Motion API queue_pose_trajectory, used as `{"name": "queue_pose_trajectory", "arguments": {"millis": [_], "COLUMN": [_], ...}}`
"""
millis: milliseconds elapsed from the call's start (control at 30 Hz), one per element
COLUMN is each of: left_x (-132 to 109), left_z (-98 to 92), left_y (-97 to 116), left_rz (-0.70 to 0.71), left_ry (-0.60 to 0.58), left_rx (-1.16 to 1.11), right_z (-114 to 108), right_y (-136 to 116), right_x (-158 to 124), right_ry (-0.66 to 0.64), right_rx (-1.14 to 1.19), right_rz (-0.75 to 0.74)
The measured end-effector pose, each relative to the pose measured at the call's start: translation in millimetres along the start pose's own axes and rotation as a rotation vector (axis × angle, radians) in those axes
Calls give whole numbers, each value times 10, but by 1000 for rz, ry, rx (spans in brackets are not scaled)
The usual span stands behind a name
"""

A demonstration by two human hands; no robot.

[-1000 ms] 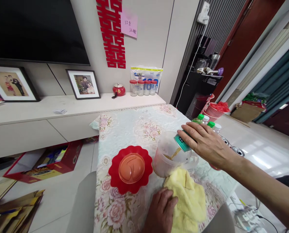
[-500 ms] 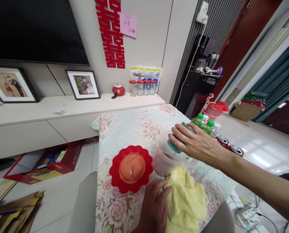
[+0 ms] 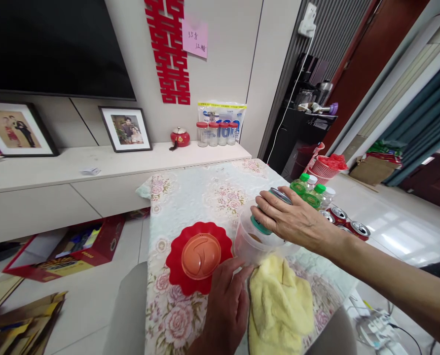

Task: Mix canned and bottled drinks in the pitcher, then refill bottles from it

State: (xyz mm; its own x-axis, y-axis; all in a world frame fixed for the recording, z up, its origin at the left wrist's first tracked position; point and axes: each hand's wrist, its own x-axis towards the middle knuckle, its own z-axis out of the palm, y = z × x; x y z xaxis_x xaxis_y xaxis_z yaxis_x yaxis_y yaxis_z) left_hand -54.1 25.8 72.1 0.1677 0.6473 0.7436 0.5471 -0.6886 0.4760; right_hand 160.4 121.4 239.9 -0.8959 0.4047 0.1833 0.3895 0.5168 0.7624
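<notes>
My right hand (image 3: 290,214) is wrapped round a teal drink can (image 3: 261,225) with a silver end, tipped over a translucent plastic tub (image 3: 245,242). Brownish liquid shows inside the tub. My left hand (image 3: 227,298) lies low beside the tub's near side, fingers loosely stretched out and holding nothing. Its fingertips come close to the tub and to a red scalloped dish (image 3: 175,261); whether they touch either is hard to see. In that dish sits an orange oval soap-like piece (image 3: 201,255). A crumpled yellow cloth (image 3: 281,305) lies just right of my left hand.
Green-capped and white-capped bottles (image 3: 313,197) and several red cans (image 3: 338,215) stand at the table's right edge. A floral cloth (image 3: 194,197) covers the table. Behind it, a white cabinet (image 3: 131,165) carries red-lidded jars (image 3: 213,134), a red pot (image 3: 180,137) and picture frames (image 3: 126,129).
My right hand and the can have shifted slightly left over the tub. The stream from the can no longer shows. My left hand has moved a little left and up, off the yellow cloth.
</notes>
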Motion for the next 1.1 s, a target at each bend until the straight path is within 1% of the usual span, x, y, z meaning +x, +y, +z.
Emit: {"name": "queue_pose_trajectory", "arguments": {"millis": [200, 333, 433, 533, 600, 667, 767, 800, 833, 867, 900, 933, 1000, 1033, 1067, 1100], "left_x": [42, 55, 70, 103, 147, 213, 332, 368, 399, 424, 442, 452, 456, 451, 443, 431], "left_z": [-12, -25, -47, -76, -101, -140, -248, -301, -361, -427, -497, -568, -700, -756, -802, -838], "left_y": [-3, -16, -28, -49, -58, -48, 26, 64, 106, 149, 190, 227, 281, 296, 302, 301], "left_rz": [-2, -14, -57, -144, -209, -257, -273, -278, -290, -309, -345, -387, -486, -527, -566, -599], "left_ry": [4, 14, 15, 14, 17, 33, 68, 73, 67, 52, 25, -26, -156, -210, -243, -264], "left_rx": [7, 9, -14, -71, -115, -149, -214, -254, -309, -377, -454, -545, -774, -895, -996, -1067], "right_z": [-28, -45, -1, 53, 42, -38, -278, -372, -463, -545, -613, -664, -711, -710, -694, -667], "right_y": [-11, 2, 20, 64, 120, 176, 165, 113, 33, -74, -203, -347, -650, -795, -929, -1052], "right_x": [11, -4, -39, -94, -133, -171, -244, -278, -315, -353, -387, -411, -418, -397, -360, -313], "right_ry": [-3, -74, -106, -105, -91, -53, 49, 85, 100, 71, 69, 57, -40, -117, -191, -235], "right_rx": [48, 174, 361, 607, 761, 890, 1059, 1132, 1262, 1396, 1481, 1580, 1851, 1948, 2010, 2043], "right_rz": [25, 144, 299, 474, 585, 717, 941, 1005, 1040, 1057, 1077, 1087, 1030, 990, 979, 975]}}
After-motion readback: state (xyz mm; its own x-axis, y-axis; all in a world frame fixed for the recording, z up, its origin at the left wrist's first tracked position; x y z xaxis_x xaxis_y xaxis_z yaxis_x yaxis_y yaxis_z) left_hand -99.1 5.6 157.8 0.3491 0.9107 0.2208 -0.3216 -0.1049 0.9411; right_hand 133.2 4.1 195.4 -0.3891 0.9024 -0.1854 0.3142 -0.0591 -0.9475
